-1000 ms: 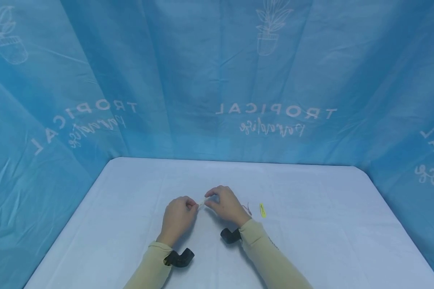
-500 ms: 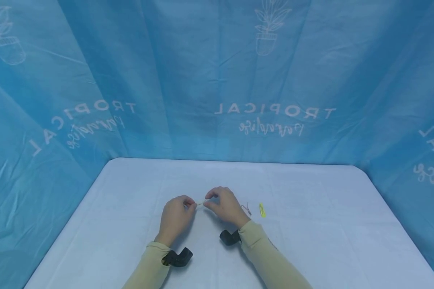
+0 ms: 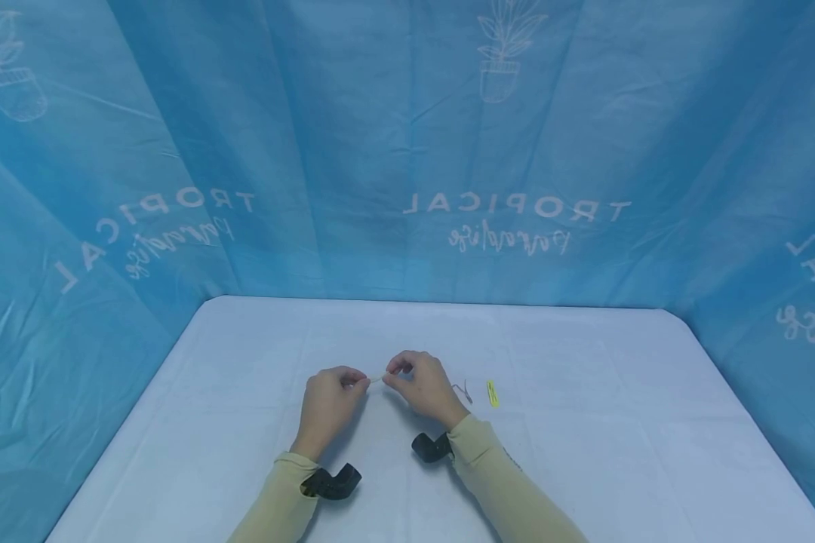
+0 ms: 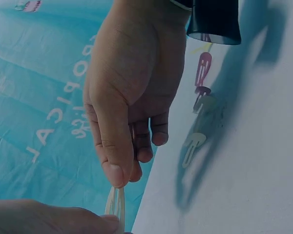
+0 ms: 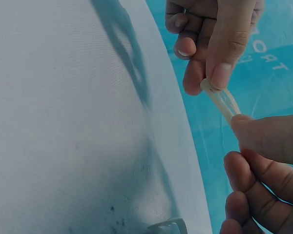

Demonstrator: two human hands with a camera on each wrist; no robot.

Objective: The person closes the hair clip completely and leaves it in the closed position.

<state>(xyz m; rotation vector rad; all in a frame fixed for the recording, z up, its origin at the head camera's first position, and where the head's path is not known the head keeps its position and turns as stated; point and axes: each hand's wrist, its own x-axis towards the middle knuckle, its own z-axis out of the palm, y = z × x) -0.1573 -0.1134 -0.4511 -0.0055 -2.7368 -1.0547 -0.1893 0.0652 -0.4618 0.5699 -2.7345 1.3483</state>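
Note:
Between the two hands is a cream snap hair clip (image 5: 217,101), lifted off the table. My left hand (image 3: 330,406) pinches one end with thumb and fingers. At the other end, my right hand (image 3: 430,386) holds the clip between thumb and index finger. The left wrist view catches its slotted middle between the two thumbs. Below the right hand, a dark pink snap clip (image 4: 205,58) lies on the table, with cream clips (image 4: 199,138) nearby. In the right wrist view, part of a pale clip (image 5: 178,224) shows at the bottom edge.
A small yellow strip with dark marks (image 3: 492,394) lies right of the right hand. The white-covered table (image 3: 618,422) is bordered by blue printed curtains (image 3: 353,151). Black camera mounts (image 3: 431,447) stick out from both wrists.
The clip has turned from slanted to nearly level between the hands. The right index finger has come down closer to the thumb. Both hands have otherwise barely shifted.

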